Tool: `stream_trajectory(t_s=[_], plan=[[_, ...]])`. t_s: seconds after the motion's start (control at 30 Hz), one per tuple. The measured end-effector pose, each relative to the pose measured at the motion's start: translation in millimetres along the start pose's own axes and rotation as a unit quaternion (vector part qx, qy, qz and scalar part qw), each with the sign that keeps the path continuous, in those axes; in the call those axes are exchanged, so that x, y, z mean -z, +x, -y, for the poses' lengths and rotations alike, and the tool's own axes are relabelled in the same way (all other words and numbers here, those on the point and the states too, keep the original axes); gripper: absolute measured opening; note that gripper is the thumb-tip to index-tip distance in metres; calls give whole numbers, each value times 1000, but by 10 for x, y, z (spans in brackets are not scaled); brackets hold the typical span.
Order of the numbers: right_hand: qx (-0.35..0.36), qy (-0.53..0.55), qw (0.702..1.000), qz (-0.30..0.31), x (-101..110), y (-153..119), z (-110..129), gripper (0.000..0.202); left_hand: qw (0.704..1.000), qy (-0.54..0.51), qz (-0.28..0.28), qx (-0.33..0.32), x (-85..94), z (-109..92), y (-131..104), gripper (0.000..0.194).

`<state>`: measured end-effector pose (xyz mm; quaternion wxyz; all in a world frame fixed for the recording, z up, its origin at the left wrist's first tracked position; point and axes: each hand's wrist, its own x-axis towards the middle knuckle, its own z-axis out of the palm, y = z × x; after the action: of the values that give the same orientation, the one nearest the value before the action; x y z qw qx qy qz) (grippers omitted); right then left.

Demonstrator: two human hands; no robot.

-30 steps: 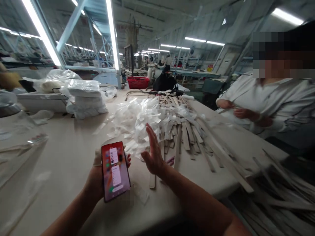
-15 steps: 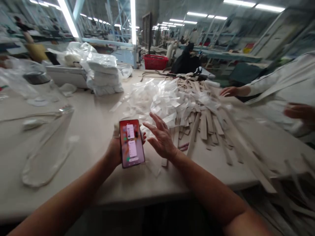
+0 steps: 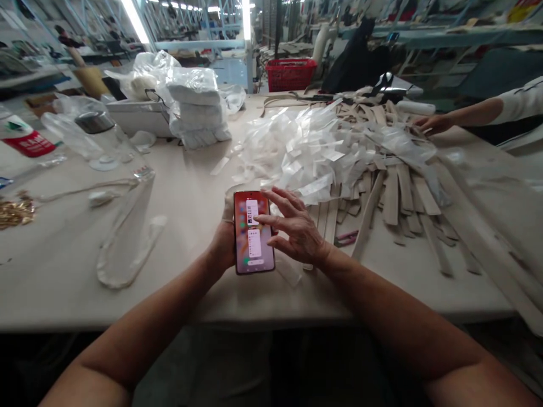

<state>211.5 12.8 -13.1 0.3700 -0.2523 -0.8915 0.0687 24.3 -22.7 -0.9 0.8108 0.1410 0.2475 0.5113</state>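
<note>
A phone (image 3: 255, 243) with a lit red and pink screen is held upright near the table's front edge. My left hand (image 3: 224, 243) grips it from the left and behind, so part of that hand is hidden. Over the screen's right side reaches my right hand (image 3: 294, 226), its fingers spread and the index fingertip at the upper app card. Just beyond lies a heap of white translucent strips (image 3: 292, 150). Beige fabric strips (image 3: 392, 198) fan out to the right of the heap.
Bagged white bundles (image 3: 197, 107) stand at the back left, near a lidded clear jar (image 3: 102, 141). A red basket (image 3: 291, 74) is behind the table (image 3: 178, 294). From the right, another person's hand (image 3: 435, 123) touches the beige strips. Gold pieces (image 3: 17, 210) lie far left.
My right hand has come over the phone's screen, its index finger now at the upper card. The whole view has shifted, and less of the other person shows at the right.
</note>
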Motion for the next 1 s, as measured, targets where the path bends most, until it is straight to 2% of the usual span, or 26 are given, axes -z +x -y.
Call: stream_trajectory(t_s=[0.13, 0.2, 0.27, 0.4, 0.47, 0.53, 0.63, 0.7, 0.83, 1.0], plan=[[-67, -34, 994, -83, 17, 1, -48, 70, 1000, 10, -15, 11, -47, -18, -13, 87], [-59, -29, 992, -110, 52, 8, -34, 70, 1000, 21, -18, 10, -53, -39, -22, 90], [-22, -4, 995, -97, 76, 14, 7, 68, 999, 25, -22, -2, -42, -63, -25, 89], [47, 43, 998, 7, 51, 10, 92, 65, 1000, -5, -24, -16, -12, -93, -20, 87], [52, 43, 997, 43, 30, 7, 104, 62, 1000, -12, -17, -13, -14, -93, -21, 88], [15, 22, 1000, 13, 33, 9, 90, 64, 1000, -3, -17, -9, -26, -86, -26, 88], [-65, -23, 993, -94, 78, 15, 48, 71, 1000, 18, -25, -1, -52, -77, -37, 92], [-71, -37, 989, -125, 103, 16, 27, 70, 999, 22, -28, 0, -65, -79, -41, 94], [-30, -26, 994, -103, 75, 1, 18, 63, 999, 8, -37, -18, -78, -97, -45, 90], [-48, -7, 996, -71, 38, -16, 27, 67, 999, 0, -46, -21, -73, -122, -65, 95]])
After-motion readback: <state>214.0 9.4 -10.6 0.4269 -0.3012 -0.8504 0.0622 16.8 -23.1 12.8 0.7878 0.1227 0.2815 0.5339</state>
